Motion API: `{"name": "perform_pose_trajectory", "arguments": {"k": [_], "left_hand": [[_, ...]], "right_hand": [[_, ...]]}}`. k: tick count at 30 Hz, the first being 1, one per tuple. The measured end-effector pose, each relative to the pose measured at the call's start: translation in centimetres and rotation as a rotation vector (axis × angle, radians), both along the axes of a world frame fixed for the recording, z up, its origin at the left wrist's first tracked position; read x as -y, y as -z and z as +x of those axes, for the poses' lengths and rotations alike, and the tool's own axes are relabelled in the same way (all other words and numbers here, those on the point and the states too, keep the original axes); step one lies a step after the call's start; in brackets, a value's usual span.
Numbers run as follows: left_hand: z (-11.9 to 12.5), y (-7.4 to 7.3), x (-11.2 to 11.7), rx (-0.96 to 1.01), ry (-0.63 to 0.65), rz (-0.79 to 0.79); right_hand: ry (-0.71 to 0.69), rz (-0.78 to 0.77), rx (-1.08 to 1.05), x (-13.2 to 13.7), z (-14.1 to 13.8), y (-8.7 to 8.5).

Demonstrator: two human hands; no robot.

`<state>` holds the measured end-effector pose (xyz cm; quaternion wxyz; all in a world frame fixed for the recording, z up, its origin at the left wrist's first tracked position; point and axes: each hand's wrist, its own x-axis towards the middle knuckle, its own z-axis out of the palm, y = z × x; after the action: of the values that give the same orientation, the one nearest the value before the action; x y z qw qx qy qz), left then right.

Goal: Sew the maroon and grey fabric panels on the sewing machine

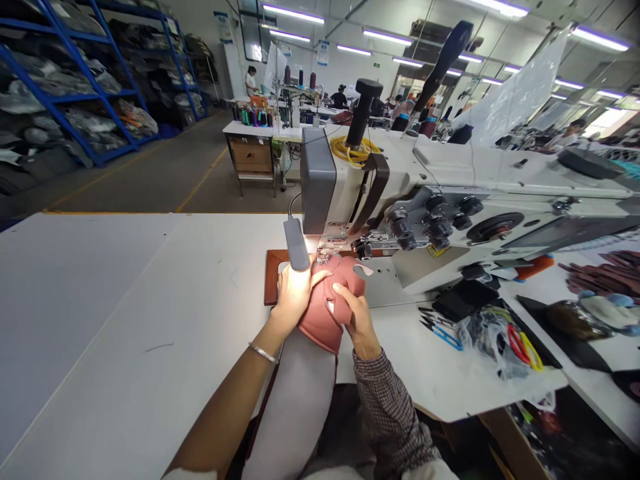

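Note:
A reddish-pink curved leather piece lies under the needle of a white industrial sewing machine. My left hand rests on its left side with fingers curled over the material, brightly lit by the machine's small lamp. My right hand grips the piece's right edge, fingers wrapped round it. A silver bangle circles my left wrist. A checked sleeve covers my right forearm.
A white worktable spreads to the left. Scissors, coloured rings and dark leather pieces lie at right. Blue racks with bagged goods stand far left. Other workers sit at distant tables.

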<state>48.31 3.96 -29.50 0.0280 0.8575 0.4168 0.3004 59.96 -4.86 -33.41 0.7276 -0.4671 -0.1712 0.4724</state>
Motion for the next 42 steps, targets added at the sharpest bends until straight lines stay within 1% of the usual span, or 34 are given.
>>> {"name": "perform_pose_trajectory", "arguments": {"k": [4,6,11,13,17,24,29,33,36,40,42], "left_hand": [[0.1,0.5,-0.4,-0.025,-0.023,-0.014],[0.2,0.6,-0.6,-0.040,-0.031,-0.012],[0.3,0.5,-0.8,-0.062,-0.036,-0.023],[0.4,0.4,-0.7,-0.076,-0.037,-0.022],[0.5,0.2,-0.8,-0.100,-0.049,0.029],[0.4,0.4,-1.0,-0.059,-0.015,0.040],[0.3,0.6,-1.1,-0.039,-0.024,0.041],[0.2,0.7,-1.4,-0.006,0.007,0.012],[0.2,0.6,-1.5,0.015,0.029,0.008],[-0.4,0.9,-0.8,0.049,0.027,0.076],[-1.0,1.2,-0.1,0.062,0.063,0.152]], "right_hand": [[-0.015,0.070,-0.013,0.0,-0.1,0.4],[-0.017,0.078,-0.035,0.1,-0.2,0.6],[0.029,0.095,-0.061,0.0,-0.6,0.8],[0.039,0.085,-0.069,0.0,-0.6,0.9],[0.042,0.039,-0.038,0.0,-0.3,1.1],[0.034,0.096,-0.081,0.0,-0.2,1.3],[0.049,0.081,-0.081,-0.1,-0.3,0.9],[0.039,0.111,-0.115,-0.3,-0.4,0.8],[0.027,0.103,-0.128,-0.3,-0.5,0.9],[0.027,0.059,-0.136,-0.1,-0.6,0.8],[0.027,0.043,-0.125,-0.1,-0.5,0.7]]}}
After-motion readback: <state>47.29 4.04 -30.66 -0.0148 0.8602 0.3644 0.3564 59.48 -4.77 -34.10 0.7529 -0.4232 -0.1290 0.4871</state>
